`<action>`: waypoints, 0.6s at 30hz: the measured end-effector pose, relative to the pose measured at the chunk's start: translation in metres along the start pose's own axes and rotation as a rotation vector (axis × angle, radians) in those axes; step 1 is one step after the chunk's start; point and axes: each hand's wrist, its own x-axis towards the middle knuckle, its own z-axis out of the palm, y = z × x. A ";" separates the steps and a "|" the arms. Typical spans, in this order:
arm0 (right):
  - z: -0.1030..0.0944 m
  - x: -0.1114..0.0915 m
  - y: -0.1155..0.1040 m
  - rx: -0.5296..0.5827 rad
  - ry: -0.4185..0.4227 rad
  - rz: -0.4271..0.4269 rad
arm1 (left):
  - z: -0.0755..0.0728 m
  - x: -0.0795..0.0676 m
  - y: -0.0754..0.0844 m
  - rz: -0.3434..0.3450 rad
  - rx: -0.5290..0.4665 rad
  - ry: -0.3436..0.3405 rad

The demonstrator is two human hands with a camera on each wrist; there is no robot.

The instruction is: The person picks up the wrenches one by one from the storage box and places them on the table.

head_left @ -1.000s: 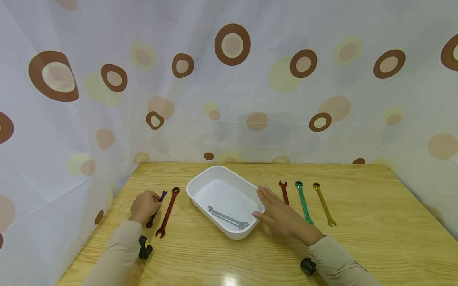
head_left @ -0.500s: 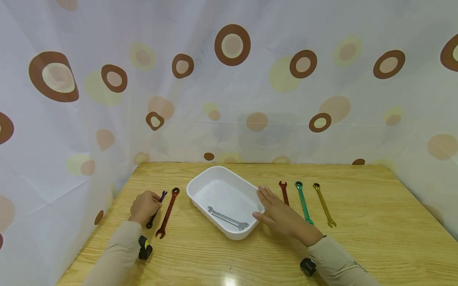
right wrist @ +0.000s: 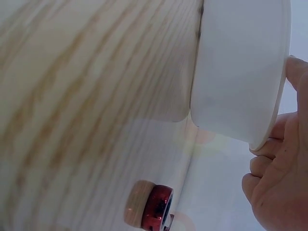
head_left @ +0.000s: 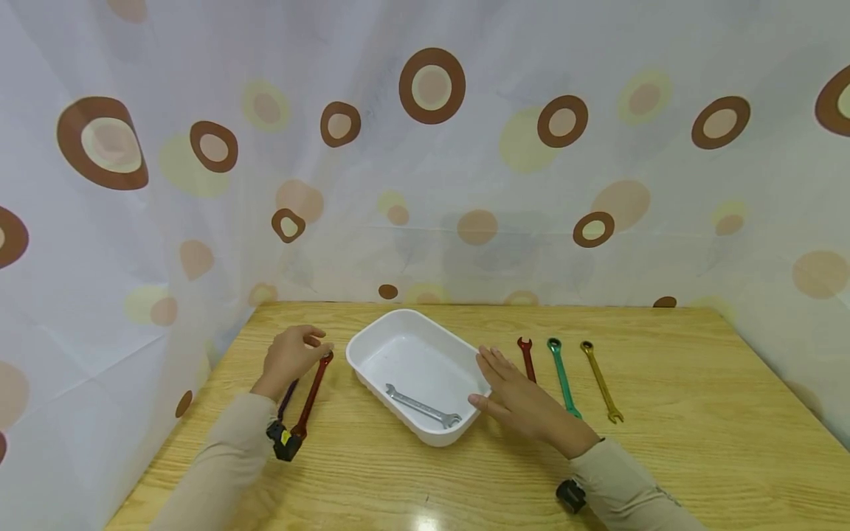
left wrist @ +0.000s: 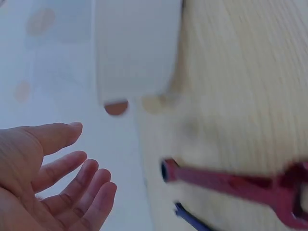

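My left hand (head_left: 292, 360) hovers over the left side of the table near the ring end of a red combination wrench (head_left: 312, 394). Its fingers are loosely bent with nothing between them, as the left wrist view confirms. A thinner purple wrench (head_left: 288, 400) lies left of the red one, partly hidden by hand and wrist. In the middle stands a white plastic tray (head_left: 405, 354) with a silver wrench (head_left: 422, 406) lying inside. My right hand (head_left: 521, 402) rests on the tray's right rim, fingers extended; the right wrist view shows thumb and fingers along this rim (right wrist: 278, 103).
On the right side lie another red wrench (head_left: 527, 360), partly behind the right hand, a green wrench (head_left: 564, 380) and a yellow wrench (head_left: 602, 383). A patterned sheet (head_left: 505, 169) hangs behind and beside the wooden table (head_left: 704, 398).
My left hand has left the purple wrench, which stays on the table, and moved up and right toward the red wrench's ring end. The right hand and tray have stayed put.
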 end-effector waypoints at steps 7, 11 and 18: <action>0.001 -0.001 0.000 0.014 -0.003 0.007 | 0.015 -0.001 0.046 0.167 -0.129 -0.082; 0.002 -0.001 0.000 0.013 0.003 0.008 | 0.029 -0.003 0.060 0.299 -0.243 -0.256; 0.001 -0.001 0.000 0.018 0.006 0.014 | 0.056 0.001 0.073 0.430 -0.222 -0.497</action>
